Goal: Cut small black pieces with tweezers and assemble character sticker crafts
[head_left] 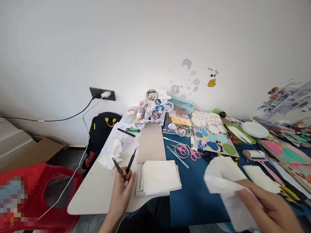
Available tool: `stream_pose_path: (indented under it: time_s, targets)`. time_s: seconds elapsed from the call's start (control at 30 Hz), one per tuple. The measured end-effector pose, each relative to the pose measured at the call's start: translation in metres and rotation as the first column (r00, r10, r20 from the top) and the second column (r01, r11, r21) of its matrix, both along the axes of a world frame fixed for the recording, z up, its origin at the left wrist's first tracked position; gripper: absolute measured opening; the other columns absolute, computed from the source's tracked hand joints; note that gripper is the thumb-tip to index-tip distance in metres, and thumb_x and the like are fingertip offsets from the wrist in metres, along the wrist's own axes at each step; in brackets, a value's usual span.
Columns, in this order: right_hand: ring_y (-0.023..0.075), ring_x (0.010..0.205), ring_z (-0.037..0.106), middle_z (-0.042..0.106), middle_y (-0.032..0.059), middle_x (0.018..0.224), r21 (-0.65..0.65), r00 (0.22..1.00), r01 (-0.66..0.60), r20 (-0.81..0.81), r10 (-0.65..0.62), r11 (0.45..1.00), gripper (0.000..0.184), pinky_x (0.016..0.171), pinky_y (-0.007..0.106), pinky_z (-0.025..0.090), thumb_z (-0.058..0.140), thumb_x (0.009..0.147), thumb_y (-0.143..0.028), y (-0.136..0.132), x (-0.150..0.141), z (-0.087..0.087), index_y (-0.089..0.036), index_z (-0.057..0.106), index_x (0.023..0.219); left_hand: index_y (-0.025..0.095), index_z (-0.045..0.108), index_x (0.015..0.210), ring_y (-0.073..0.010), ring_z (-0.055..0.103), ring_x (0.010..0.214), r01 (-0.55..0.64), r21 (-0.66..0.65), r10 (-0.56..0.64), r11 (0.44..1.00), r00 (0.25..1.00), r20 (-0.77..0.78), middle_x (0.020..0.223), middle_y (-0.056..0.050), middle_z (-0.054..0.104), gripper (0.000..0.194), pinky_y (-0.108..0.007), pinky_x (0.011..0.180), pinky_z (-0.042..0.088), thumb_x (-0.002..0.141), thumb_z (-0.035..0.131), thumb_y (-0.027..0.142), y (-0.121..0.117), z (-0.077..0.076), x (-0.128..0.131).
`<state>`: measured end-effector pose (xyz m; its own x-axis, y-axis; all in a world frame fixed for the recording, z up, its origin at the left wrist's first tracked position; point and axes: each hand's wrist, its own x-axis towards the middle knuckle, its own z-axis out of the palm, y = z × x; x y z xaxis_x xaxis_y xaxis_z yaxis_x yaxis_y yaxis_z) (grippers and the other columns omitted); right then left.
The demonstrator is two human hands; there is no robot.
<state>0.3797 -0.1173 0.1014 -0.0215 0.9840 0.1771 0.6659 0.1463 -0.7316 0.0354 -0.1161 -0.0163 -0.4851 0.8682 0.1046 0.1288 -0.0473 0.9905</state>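
Observation:
My left hand (123,186) is closed around the lower end of a dark pair of tweezers (132,161), whose two arms spread apart in a V pointing away from me. At the right, my right hand (264,207) grips a white tissue (224,174), which hangs loosely from the fingers above the blue mat; the hand is slightly blurred. Between the hands lies a stack of off-white paper sheets (160,176), resting on a flat item at the table's front edge. Behind the stack is a beige board (152,142). A crumpled tissue (111,157) sits left of the tweezers.
Pink-handled scissors (194,154) and a pale pen (178,157) lie on the blue mat (189,200). A pink-handled roller (257,157) stands at the right. Sticker sheets (213,132) and pouches line the back. Left of the table are a red chair (46,184) and a white cable (84,152).

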Motion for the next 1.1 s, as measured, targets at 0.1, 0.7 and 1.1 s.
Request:
stream_pose_path:
  time_s: [0.1, 0.7, 1.1]
  targets:
    - [0.0133, 0.054, 0.045, 0.048, -0.001, 0.06, -0.256, 0.969, -0.239, -0.119, 0.215, 0.937, 0.029, 0.048, 0.022, 0.034, 0.053, 0.081, -0.044, 0.008, -0.037, 0.003, -0.02, 0.054, 0.064, 0.025, 0.031, 0.08, -0.0126, 0.042, 0.068, 0.092, 0.033, -0.091, 0.995, 0.996, -0.009, 0.073, 0.005, 0.036, 0.027, -0.026, 0.066, 0.039, 0.078, 0.058, 0.028, -0.007, 0.014, 0.007]
    - [0.0235, 0.075, 0.065, 0.07, 0.006, 0.077, -0.498, 0.711, -0.286, -0.683, -0.167, 0.819, 0.04, 0.065, 0.031, 0.051, 0.064, 0.07, -0.057, 0.033, -0.094, -0.041, -0.018, 0.071, 0.08, 0.024, 0.032, 0.087, -0.0134, 0.048, 0.085, 0.484, 0.022, -0.476, 0.875, 0.852, 0.219, 0.092, -0.001, 0.042, 0.028, -0.023, 0.066, 0.042, 0.08, 0.058, 0.028, -0.025, 0.058, 0.048]
    - [0.0322, 0.112, 0.054, 0.059, 0.0107, 0.123, -0.328, 0.669, -0.401, -0.743, 0.029, 0.855, 0.074, 0.089, 0.039, 0.046, 0.063, 0.062, -0.069, -0.017, -0.085, -0.081, -0.023, 0.058, 0.12, 0.025, 0.027, 0.085, -0.0132, 0.044, 0.089, 0.375, 0.044, -0.377, 0.926, 0.907, 0.188, 0.089, 0.001, 0.036, 0.026, -0.019, 0.059, 0.038, 0.084, 0.053, 0.031, -0.014, 0.05, 0.043]
